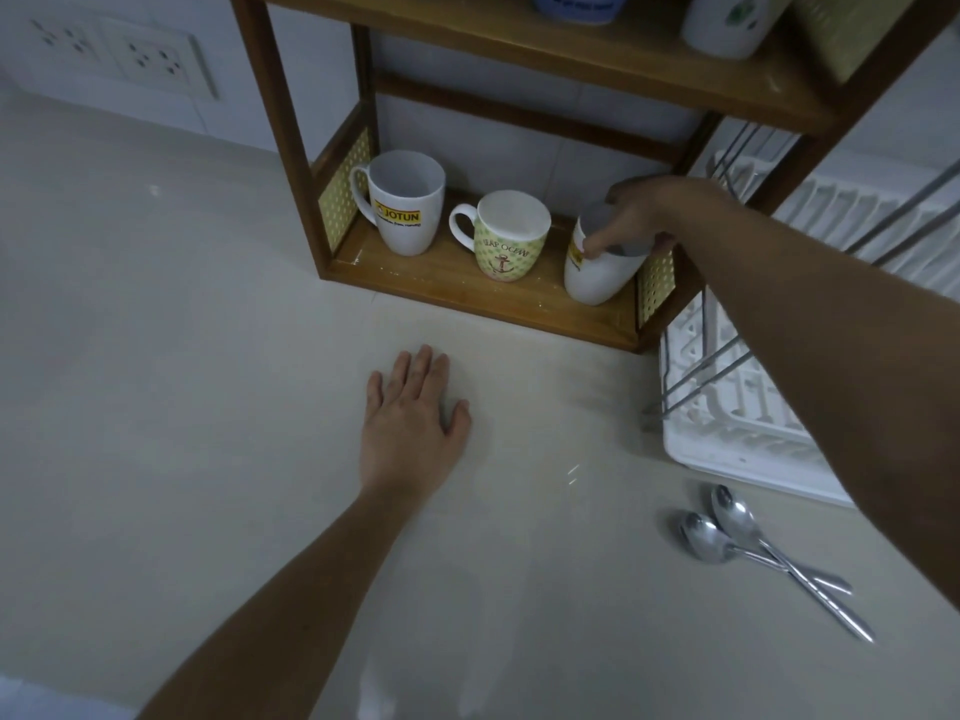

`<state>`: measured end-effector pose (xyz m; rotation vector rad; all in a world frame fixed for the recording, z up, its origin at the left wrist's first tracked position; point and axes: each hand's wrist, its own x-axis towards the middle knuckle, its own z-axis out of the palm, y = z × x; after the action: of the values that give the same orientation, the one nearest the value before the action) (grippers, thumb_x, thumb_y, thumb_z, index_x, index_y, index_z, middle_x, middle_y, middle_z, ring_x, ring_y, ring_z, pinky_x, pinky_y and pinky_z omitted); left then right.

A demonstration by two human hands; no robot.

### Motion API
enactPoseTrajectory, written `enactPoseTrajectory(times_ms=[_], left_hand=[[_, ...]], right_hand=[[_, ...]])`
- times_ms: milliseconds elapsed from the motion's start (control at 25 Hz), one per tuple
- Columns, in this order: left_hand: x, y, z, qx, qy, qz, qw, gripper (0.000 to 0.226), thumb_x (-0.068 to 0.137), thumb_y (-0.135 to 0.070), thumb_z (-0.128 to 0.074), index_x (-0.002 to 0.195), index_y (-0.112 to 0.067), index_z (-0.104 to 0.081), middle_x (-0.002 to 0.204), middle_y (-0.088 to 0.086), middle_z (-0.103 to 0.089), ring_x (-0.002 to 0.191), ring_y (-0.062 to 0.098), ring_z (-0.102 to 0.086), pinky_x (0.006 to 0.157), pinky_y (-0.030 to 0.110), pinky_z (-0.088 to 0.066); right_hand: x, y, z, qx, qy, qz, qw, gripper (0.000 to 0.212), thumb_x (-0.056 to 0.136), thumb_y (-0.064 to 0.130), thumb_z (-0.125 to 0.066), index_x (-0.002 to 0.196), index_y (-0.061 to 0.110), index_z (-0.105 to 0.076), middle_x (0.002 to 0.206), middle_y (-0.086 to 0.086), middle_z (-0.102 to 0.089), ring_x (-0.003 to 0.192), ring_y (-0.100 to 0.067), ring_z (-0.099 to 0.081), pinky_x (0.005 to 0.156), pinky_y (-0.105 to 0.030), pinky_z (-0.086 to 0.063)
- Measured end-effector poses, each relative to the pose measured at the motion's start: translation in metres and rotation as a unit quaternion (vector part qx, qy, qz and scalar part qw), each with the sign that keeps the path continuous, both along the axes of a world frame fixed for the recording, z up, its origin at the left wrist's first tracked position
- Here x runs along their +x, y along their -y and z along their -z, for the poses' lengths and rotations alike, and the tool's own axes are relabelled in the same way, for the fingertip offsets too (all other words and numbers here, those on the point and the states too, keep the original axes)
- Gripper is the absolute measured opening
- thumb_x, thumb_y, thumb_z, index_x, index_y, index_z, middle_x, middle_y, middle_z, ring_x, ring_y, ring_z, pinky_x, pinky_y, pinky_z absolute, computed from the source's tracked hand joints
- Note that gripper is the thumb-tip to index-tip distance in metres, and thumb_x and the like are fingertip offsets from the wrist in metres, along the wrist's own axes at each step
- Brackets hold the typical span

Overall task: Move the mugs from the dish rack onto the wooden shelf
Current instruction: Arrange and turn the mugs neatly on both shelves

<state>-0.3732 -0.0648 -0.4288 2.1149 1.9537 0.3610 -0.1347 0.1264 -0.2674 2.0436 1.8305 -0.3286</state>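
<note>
Three mugs stand on the bottom board of the wooden shelf [467, 298]. A white mug with a yellow label [405, 210] is at the left, and a green patterned mug [506, 239] is in the middle. At the right stands another white mug [597, 275], slightly tilted. My right hand [639, 215] grips its rim from above, a finger inside the opening. My left hand [410, 423] lies flat on the counter in front of the shelf, fingers apart, holding nothing. The white dish rack [727, 444] sits right of the shelf, and I see no mugs in its visible part.
Two metal spoons [753, 543] lie crossed on the pale counter [182, 356] near the rack's front corner. The shelf's upper board holds a blue container [576, 5] and a white bottle [727, 20]. Wall sockets [119, 57] are at the far left.
</note>
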Motion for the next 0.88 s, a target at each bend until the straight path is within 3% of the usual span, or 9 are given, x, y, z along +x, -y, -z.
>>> enactPoseTrajectory(times_ms=[40,200,360,440,680,760,880], left_hand=[[0.000,0.000,0.000,-0.004,-0.009,0.004,1.000,0.063,0.096,-0.048,-0.026,0.152,-0.021,-0.019,0.161,0.000,-0.016,0.148,0.020,-0.009,0.121,0.043,-0.004],[0.001,-0.003,0.003,-0.023,-0.047,0.026,0.998,0.067,0.095,-0.051,-0.019,0.153,-0.021,-0.007,0.162,0.002,-0.006,0.149,0.022,-0.001,0.120,0.046,-0.001],[0.001,-0.004,0.004,-0.018,-0.056,0.029,0.998,0.069,0.093,-0.053,-0.016,0.153,-0.021,-0.007,0.162,0.002,-0.006,0.149,0.023,0.000,0.120,0.047,-0.001],[0.001,-0.004,0.005,-0.013,-0.055,0.027,0.998,0.070,0.092,-0.054,-0.016,0.153,-0.021,-0.009,0.162,0.002,-0.007,0.149,0.022,-0.001,0.120,0.046,-0.001],[0.001,-0.004,0.006,-0.008,-0.060,0.025,0.998,0.070,0.091,-0.056,-0.015,0.153,-0.023,-0.009,0.162,0.001,-0.008,0.149,0.021,-0.002,0.120,0.044,0.001],[0.000,-0.005,0.006,-0.010,-0.061,0.025,0.998,0.070,0.092,-0.055,-0.016,0.153,-0.023,-0.008,0.162,0.000,-0.007,0.149,0.021,-0.001,0.120,0.044,0.001],[0.000,-0.005,0.006,-0.012,-0.063,0.026,0.998,0.070,0.092,-0.055,-0.016,0.153,-0.023,-0.008,0.162,0.000,-0.007,0.149,0.021,-0.001,0.120,0.045,0.000]], right_hand=[[0.002,0.001,-0.004,-0.017,-0.004,-0.010,1.000,0.092,0.072,0.049,-0.072,0.147,0.018,-0.027,0.143,-0.016,-0.041,0.101,-0.032,-0.051,0.091,-0.045,-0.049],[0.007,-0.001,-0.006,-0.036,-0.007,-0.082,0.996,0.095,0.071,0.027,-0.077,0.148,0.028,-0.021,0.153,-0.013,-0.029,0.128,-0.039,-0.040,0.098,-0.049,-0.045],[0.008,-0.004,0.006,0.014,-0.048,-0.063,0.997,0.084,0.072,0.040,-0.071,0.144,0.030,-0.029,0.152,-0.010,-0.032,0.131,-0.036,-0.037,0.101,-0.043,-0.042],[0.009,-0.005,0.010,0.036,-0.056,-0.081,0.995,0.080,0.070,0.040,-0.073,0.140,0.029,-0.035,0.149,-0.009,-0.036,0.127,-0.035,-0.041,0.095,-0.040,-0.044],[0.010,-0.003,0.017,0.030,-0.102,-0.115,0.988,0.076,0.062,0.014,-0.078,0.127,0.027,-0.041,0.129,-0.010,-0.049,0.103,-0.031,-0.051,0.075,-0.038,-0.049],[0.009,-0.003,0.019,0.029,-0.116,-0.108,0.987,0.087,0.064,0.016,-0.078,0.137,0.025,-0.033,0.139,-0.011,-0.043,0.110,-0.031,-0.048,0.079,-0.038,-0.048],[0.009,-0.002,0.023,0.052,-0.097,-0.065,0.992,0.097,0.067,0.034,-0.077,0.147,0.024,-0.023,0.153,-0.007,-0.031,0.131,-0.034,-0.038,0.099,-0.046,-0.045]])
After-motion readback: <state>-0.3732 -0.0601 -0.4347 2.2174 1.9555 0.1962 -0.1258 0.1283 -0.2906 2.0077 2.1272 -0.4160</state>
